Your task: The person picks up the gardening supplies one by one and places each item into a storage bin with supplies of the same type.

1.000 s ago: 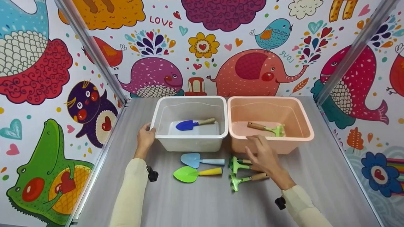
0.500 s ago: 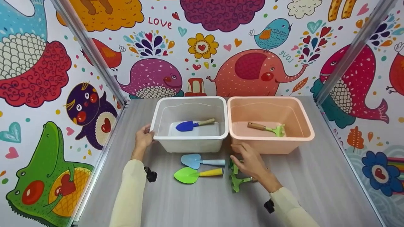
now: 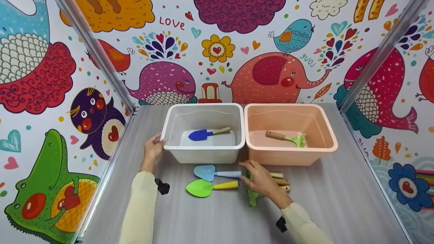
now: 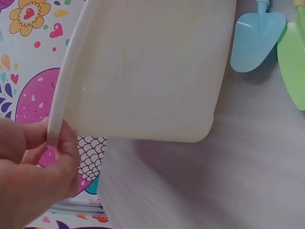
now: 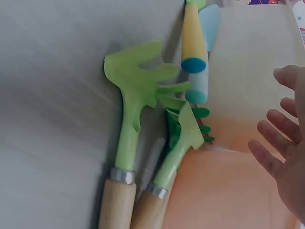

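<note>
My left hand [image 3: 152, 149] grips the corner rim of the white bin [image 3: 205, 156], thumb and fingers on either side of it in the left wrist view. My right hand [image 3: 261, 181] hovers over several green hand rakes [image 3: 253, 200], partly hiding them. Its fingers are spread and hold nothing in the right wrist view, with the fingertips near the handle end of a light blue trowel [image 3: 205, 173]. Nearer the front lies a lime green trowel [image 3: 200, 188] with a yellow handle. A dark blue trowel [image 3: 199, 135] lies inside the white bin.
Right of the white bin, rims touching, stands a peach bin [image 3: 284, 157] with one green hand rake [image 3: 295, 139] inside. Both bins back onto a patterned wall [image 3: 217, 78]. Metal posts [image 3: 379, 54] rise at both sides of the grey table [image 3: 217, 223].
My right hand has moved left and toward me, from the peach bin's front rim to above the rakes and beside the light blue trowel's handle. My left hand stays at the white bin.
</note>
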The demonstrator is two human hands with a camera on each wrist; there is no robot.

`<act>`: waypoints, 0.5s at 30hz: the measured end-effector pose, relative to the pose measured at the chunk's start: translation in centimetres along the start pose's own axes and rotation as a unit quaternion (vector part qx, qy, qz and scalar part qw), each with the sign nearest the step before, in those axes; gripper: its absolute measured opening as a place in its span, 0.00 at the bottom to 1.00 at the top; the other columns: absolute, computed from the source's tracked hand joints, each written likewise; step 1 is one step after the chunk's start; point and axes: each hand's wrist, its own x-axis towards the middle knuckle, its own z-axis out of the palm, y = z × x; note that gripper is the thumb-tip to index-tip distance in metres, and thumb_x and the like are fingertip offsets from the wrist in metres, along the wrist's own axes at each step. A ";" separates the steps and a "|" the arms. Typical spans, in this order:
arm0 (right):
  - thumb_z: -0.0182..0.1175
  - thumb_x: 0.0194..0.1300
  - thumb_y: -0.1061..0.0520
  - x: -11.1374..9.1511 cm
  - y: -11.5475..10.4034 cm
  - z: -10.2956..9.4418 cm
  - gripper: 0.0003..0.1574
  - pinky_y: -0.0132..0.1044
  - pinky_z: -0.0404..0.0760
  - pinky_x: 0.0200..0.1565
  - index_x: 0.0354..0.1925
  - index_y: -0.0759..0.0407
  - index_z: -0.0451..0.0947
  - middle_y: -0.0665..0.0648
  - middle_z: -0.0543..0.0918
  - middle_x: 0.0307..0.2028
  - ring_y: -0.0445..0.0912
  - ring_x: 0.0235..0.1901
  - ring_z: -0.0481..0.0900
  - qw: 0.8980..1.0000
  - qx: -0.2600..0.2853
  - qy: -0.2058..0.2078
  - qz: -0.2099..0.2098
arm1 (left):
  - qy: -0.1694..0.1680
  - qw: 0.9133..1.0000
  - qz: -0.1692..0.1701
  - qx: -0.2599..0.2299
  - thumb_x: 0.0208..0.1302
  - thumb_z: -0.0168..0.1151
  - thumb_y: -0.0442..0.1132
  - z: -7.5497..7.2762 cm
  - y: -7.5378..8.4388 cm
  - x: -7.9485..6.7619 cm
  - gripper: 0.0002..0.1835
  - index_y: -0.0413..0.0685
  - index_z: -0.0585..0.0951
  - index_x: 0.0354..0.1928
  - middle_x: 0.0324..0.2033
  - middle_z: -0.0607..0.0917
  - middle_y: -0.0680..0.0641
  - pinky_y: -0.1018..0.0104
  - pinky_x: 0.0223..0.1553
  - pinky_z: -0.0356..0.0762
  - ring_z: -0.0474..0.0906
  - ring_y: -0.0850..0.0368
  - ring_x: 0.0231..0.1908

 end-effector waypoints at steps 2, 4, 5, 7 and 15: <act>0.69 0.64 0.52 0.0 -0.1 0.4 0.30 0.47 0.81 0.53 0.63 0.57 0.75 0.56 0.79 0.53 0.49 0.53 0.79 1.000 0.006 -0.017 0.006 | 0.002 1.000 -0.001 -0.001 0.76 0.49 0.32 0.0 0.1 -0.1 0.26 0.39 0.65 0.73 0.68 0.70 0.31 0.50 0.67 0.71 0.71 0.38 0.66; 0.68 0.65 0.52 -0.1 -0.1 0.8 0.30 0.47 0.81 0.52 0.63 0.57 0.74 0.55 0.79 0.53 0.48 0.52 0.79 0.999 0.010 -0.032 0.013 | 0.005 1.000 -0.001 0.002 0.76 0.49 0.32 0.1 0.1 -0.1 0.26 0.39 0.65 0.73 0.68 0.71 0.31 0.50 0.67 0.71 0.72 0.39 0.66; 0.68 0.65 0.52 -0.2 -0.2 1.0 0.31 0.46 0.81 0.52 0.63 0.56 0.74 0.55 0.79 0.53 0.48 0.52 0.79 0.999 0.013 -0.039 0.017 | 0.006 1.000 0.000 0.003 0.76 0.49 0.32 0.1 0.1 -0.1 0.26 0.40 0.65 0.74 0.68 0.71 0.32 0.50 0.68 0.71 0.72 0.39 0.66; 0.68 0.65 0.52 -0.3 -0.2 1.4 0.31 0.46 0.81 0.51 0.64 0.56 0.74 0.54 0.79 0.53 0.47 0.51 0.79 0.998 0.013 -0.051 0.020 | 0.007 1.000 0.002 -0.006 0.76 0.49 0.32 0.2 0.0 -0.1 0.26 0.39 0.64 0.74 0.67 0.71 0.31 0.50 0.68 0.70 0.71 0.38 0.66; 0.69 0.64 0.53 -1.2 -0.3 3.1 0.28 0.46 0.81 0.50 0.61 0.56 0.76 0.54 0.80 0.51 0.46 0.47 0.79 0.997 -0.023 -0.067 0.006 | 0.004 0.999 -0.001 -0.042 0.77 0.48 0.31 0.4 -0.1 -0.1 0.27 0.38 0.62 0.74 0.67 0.71 0.30 0.51 0.69 0.69 0.69 0.37 0.67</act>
